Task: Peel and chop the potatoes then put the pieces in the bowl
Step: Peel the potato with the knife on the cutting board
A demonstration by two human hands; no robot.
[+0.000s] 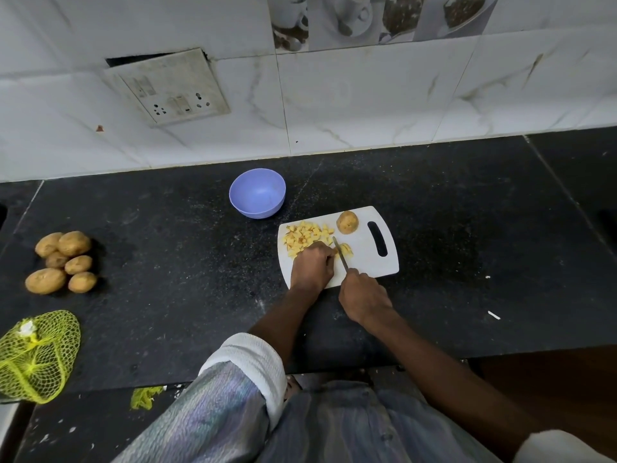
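A white cutting board (367, 259) lies on the black counter. Yellow potato cubes (305, 237) are heaped on its left part, and a potato half (347, 222) in its skin stands at the back. My left hand (312, 265) rests with curled fingers on a potato piece (346, 249) beside the blade. My right hand (364, 297) grips the handle of a knife (340, 252), whose blade points away over the board. The purple bowl (257, 192) stands behind the board to the left, with nothing in it.
Several whole unpeeled potatoes (63, 262) lie in a group at the far left. A yellow net bag (35, 355) sits at the near left edge of the counter (167, 279). A tiled wall with a socket plate (167, 86) rises behind.
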